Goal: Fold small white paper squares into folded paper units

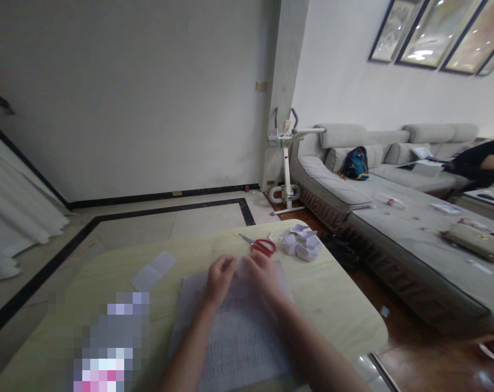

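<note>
My left hand (pixel 221 277) and my right hand (pixel 263 272) come close together over a large written sheet (pixel 247 337) on the table. Fingers of both hands are bent in a pinch on a small piece of white paper (pixel 241 268), blurred and partly covered by the fingers. Just beyond my right hand lies a pair of scissors (pixel 263 247) with red handles, blades pointing left. Several folded pieces of white paper (pixel 308 246) sit to the right of the scissors. A creased slip of paper (pixel 153 271) rests flat to the left of my hands.
The pale wooden table (pixel 336 305) has rounded corners. A pixelated patch hides something on its left side. Beyond stand an exercise bike (pixel 286 163) and a grey sofa (pixel 394 228) with a blue backpack (pixel 356 163). At far right sits a person (pixel 486 160) in dark clothes.
</note>
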`<state>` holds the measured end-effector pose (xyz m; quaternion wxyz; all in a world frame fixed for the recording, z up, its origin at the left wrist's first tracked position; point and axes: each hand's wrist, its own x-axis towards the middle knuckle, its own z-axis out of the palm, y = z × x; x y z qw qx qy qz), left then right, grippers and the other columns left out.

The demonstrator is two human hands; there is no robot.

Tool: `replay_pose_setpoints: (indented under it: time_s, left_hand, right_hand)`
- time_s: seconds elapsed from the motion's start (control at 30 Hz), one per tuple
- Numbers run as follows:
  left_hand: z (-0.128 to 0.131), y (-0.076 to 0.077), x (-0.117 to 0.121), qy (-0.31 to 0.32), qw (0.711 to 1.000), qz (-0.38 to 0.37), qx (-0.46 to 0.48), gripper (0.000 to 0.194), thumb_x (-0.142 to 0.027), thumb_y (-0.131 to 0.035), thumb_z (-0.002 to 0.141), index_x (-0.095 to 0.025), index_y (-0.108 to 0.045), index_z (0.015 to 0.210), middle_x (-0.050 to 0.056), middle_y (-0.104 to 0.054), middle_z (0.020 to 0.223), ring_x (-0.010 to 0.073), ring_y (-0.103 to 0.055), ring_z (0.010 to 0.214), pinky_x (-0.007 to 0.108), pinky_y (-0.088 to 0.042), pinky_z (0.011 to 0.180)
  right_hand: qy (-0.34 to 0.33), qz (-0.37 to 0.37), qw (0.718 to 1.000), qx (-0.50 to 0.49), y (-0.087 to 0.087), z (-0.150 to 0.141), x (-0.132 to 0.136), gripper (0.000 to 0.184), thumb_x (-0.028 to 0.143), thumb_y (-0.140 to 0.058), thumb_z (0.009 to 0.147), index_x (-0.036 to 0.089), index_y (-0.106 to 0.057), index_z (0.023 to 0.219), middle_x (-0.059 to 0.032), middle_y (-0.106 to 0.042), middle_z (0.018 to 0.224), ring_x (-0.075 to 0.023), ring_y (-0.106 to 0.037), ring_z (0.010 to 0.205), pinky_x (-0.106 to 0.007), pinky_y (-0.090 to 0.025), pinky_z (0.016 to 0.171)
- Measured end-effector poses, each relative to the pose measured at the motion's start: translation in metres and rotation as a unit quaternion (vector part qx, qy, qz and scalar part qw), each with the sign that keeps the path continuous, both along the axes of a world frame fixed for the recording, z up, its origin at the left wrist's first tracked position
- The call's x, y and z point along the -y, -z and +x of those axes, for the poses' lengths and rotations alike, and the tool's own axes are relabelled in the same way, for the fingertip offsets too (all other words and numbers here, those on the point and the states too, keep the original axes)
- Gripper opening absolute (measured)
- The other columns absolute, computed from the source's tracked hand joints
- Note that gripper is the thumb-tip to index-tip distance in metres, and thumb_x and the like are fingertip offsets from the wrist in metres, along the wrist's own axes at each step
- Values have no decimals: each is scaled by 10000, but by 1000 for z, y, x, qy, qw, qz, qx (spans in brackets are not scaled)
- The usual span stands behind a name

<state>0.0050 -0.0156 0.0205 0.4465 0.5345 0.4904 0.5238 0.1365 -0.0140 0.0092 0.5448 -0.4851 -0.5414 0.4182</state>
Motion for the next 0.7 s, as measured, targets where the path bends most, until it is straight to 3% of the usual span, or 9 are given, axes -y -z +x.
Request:
replay_pose_setpoints:
  time_s: [0.27, 0.53, 0.7]
  left_hand:
    - [2, 4, 0, 25, 1000, 8, -1, 234, -376, -604, 743, -145, -635, 768, -8, -595, 629, 110, -518, 528, 199, -417, 500]
    - [-3, 9, -5, -17, 1000, 13, -14, 241, -390, -580, 767, -152, -619, 770, -15, -584, 637, 117, -539, 546, 209, -431, 529]
    - [-1, 6, -1, 9, 1000, 3, 1, 224, -379, -588, 754, -156, -592, 728, -25, -558, 620, 116, -530, 547, 200, -431, 515]
  right_hand:
    - [-11, -1, 1000, 4, -1, 1, 0, 136, 258, -558, 772, 199, -526, 653, 9, -505, 625, -142, -485, 595, -251, -382, 548]
    - [-10, -19, 1000, 1, -2, -2, 0, 154, 300, -537, 790, 191, -558, 683, -7, -546, 651, -158, -521, 632, -266, -405, 578]
    - [-21, 3, 1000, 13, 0, 1, 0, 162, 254, -522, 796, 203, -500, 644, 8, -503, 630, -141, -485, 607, -251, -385, 558]
